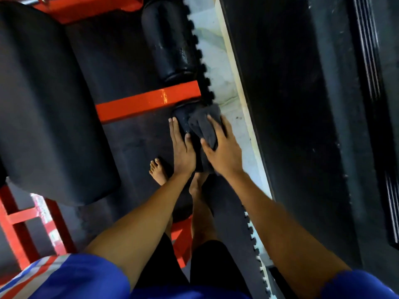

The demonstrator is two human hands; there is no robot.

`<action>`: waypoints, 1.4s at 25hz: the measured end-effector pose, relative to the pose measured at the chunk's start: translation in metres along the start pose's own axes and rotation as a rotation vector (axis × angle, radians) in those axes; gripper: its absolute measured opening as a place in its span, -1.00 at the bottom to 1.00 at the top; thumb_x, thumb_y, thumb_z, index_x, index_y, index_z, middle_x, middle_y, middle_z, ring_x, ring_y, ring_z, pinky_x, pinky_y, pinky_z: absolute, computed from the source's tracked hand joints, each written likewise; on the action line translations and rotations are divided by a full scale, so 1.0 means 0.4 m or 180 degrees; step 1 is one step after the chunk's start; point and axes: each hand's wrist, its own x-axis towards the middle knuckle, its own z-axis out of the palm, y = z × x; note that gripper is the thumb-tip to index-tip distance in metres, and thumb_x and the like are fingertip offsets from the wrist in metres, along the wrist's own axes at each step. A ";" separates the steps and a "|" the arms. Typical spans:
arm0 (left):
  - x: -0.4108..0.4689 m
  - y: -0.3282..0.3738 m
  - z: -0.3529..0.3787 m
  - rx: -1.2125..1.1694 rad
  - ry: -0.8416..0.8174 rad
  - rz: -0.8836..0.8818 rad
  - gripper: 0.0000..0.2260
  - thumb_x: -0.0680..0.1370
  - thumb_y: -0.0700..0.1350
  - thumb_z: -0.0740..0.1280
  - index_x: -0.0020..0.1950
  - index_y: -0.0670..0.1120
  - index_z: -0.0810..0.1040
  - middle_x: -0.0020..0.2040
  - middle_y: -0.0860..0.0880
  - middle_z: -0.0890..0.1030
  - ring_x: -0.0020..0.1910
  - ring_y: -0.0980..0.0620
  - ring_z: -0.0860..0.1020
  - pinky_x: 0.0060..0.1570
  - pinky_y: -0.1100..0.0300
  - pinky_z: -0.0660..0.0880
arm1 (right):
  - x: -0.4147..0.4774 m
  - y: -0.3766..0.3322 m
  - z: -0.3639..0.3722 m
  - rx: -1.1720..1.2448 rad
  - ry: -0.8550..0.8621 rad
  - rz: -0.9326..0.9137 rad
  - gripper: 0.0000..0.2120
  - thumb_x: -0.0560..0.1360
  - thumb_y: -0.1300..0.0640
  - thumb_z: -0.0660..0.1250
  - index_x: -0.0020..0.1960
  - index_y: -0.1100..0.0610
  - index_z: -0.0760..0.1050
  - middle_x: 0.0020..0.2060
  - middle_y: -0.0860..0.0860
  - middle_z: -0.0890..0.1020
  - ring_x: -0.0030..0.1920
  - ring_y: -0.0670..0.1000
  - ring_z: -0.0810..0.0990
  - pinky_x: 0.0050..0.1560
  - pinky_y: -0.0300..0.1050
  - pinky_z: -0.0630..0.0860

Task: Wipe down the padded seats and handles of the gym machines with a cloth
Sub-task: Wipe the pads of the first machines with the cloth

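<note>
Student: Forearms [140, 223] are seen nearest, below blue sleeves [64, 277]. Where is the cloth found relative to the hands?

Tutor: Cloth [204, 126], dark grey, is draped over the lower roller pad [183, 117], just beyond the bare feet [158, 171] on the rubber floor mat [133, 143]. Its near end is covered by the right hand [222, 152], and it lies just beside the left hand [183, 147], whose thumb is close to its edge.

Student: How are the hands held?

Tutor: Right hand is laid flat, fingers spread and nearly straight, and the cloth is pressed against the pad beneath palm and thumb. Left hand is likewise kept open. Its straight fingers are rested along the pad's left side, and nothing is gripped by it.

Student: What is shown farther off?

Tutor: Orange frame bar [149, 102] is seen running just past the pad, and a second black roller pad [168, 42] is mounted beyond it. A large black padded seat [43, 104] is shown at left, well apart from both hands.
</note>
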 end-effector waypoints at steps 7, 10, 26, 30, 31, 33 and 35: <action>0.008 -0.015 0.027 -0.0118 0.0255 0.0045 -0.48 0.73 -0.03 0.04 0.67 -0.05 -0.05 0.69 -0.06 -0.07 0.66 0.08 -0.08 0.63 0.02 -0.04 | 0.039 -0.042 0.028 -0.0318 0.0326 -0.0261 -0.43 0.65 -0.16 0.26 0.62 -0.11 0.26 0.63 0.05 0.23 0.53 0.14 0.36 0.31 0.10 0.53; 0.003 -0.014 0.035 0.0011 0.0303 0.0118 -0.50 0.75 -0.07 0.05 0.67 -0.03 -0.05 0.69 -0.05 -0.07 0.65 0.08 -0.09 0.63 0.03 -0.06 | 0.179 -0.042 0.019 0.0061 -0.0012 0.0122 -0.42 0.65 -0.23 0.23 0.61 -0.10 0.24 0.59 -0.01 0.28 0.44 0.17 0.47 0.26 0.15 0.51; 0.010 -0.025 0.035 -0.0104 0.0371 0.0254 -0.52 0.75 -0.05 0.04 0.66 0.00 -0.02 0.69 -0.05 -0.03 0.66 0.06 -0.05 0.63 -0.01 -0.02 | 0.242 -0.033 0.026 0.0302 0.0015 0.0100 -0.38 0.56 -0.30 0.19 0.56 -0.08 0.33 0.51 0.00 0.38 0.38 0.18 0.51 0.29 0.22 0.52; 0.003 -0.020 0.029 -0.0079 0.0308 0.0171 -0.51 0.75 -0.13 0.05 0.66 -0.01 -0.03 0.69 -0.04 -0.04 0.65 0.09 -0.06 0.59 0.23 -0.07 | 0.224 -0.066 0.023 0.0123 0.0072 0.0201 -0.36 0.56 -0.29 0.18 0.58 -0.05 0.32 0.52 0.05 0.39 0.38 0.20 0.51 0.32 0.22 0.50; 0.003 -0.018 0.026 -0.0111 0.0281 0.0135 -0.51 0.75 -0.14 0.05 0.64 0.03 -0.04 0.69 -0.04 -0.04 0.65 0.09 -0.06 0.58 0.29 -0.08 | 0.184 -0.066 0.029 -0.0219 0.0164 -0.0381 -0.39 0.57 -0.24 0.22 0.58 -0.08 0.33 0.55 0.06 0.35 0.39 0.21 0.49 0.32 0.15 0.50; 0.006 -0.018 0.024 -0.0155 0.0254 0.0118 -0.51 0.75 -0.13 0.05 0.63 0.05 -0.05 0.68 -0.03 -0.04 0.65 0.10 -0.06 0.59 0.26 -0.08 | 0.171 -0.040 0.033 -0.0354 0.0126 -0.0810 -0.41 0.57 -0.19 0.27 0.58 -0.11 0.32 0.57 0.04 0.32 0.40 0.21 0.48 0.27 0.11 0.48; 0.004 -0.017 0.026 -0.0096 0.0274 0.0166 -0.51 0.75 -0.11 0.05 0.66 0.01 -0.04 0.68 -0.01 -0.06 0.65 0.12 -0.08 0.61 0.18 -0.08 | 0.211 -0.027 0.029 0.0315 -0.0082 0.0280 -0.39 0.58 -0.27 0.25 0.57 -0.12 0.28 0.52 0.00 0.39 0.37 0.20 0.52 0.28 0.18 0.50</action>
